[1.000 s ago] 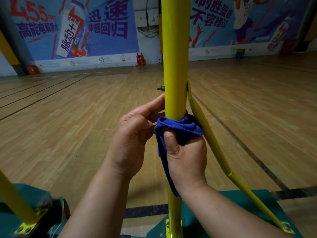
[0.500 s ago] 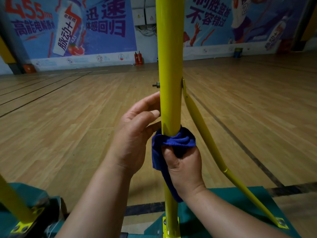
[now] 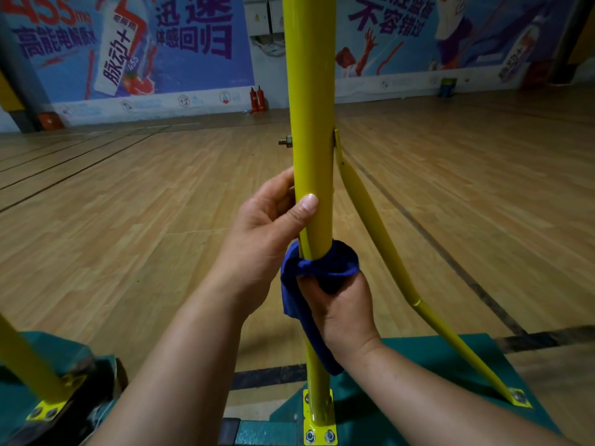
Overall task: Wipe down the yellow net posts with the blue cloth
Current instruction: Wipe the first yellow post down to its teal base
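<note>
1. The wooden court floor (image 3: 128, 220) fills most of the view, crossed by dark painted lines, and runs back to a wall of blue advertising banners (image 3: 128, 49).
2. The yellow net post (image 3: 310, 107) stands upright in the centre, rising out of the top of the picture and ending below in a bolted yellow foot plate (image 3: 319, 428) on a green base (image 3: 434, 381).
3. A yellow diagonal brace (image 3: 380, 239) leaves the post on its right side and slopes down and to the right to its own bolted plate on the same base. A second yellow post (image 3: 22, 358) leans in at the lower left corner, bolted to another green base (image 3: 48, 349).
4. The left forearm comes up from the bottom centre-left, angled toward the post. The left hand (image 3: 264, 230) grips the bare post above the cloth: the thumb lies across the near face with its nail showing, and the fingers curl round the far left side.
5. The right forearm enters from the lower right. The right hand (image 3: 341, 307) sits just below the left hand, fingers curled round the post through the cloth.
6. The blue cloth (image 3: 322, 268) is wrapped as a collar round the post at about mid-height of the visible post, bunched above the right hand, with a loose tail hanging down along the post beside the right wrist.
7. A small bolt (image 3: 285, 141) sticks out of the post's left side, above both hands and level with the top of the brace.
8. Two red fire extinguishers (image 3: 257, 99) stand at the foot of the far wall.
</note>
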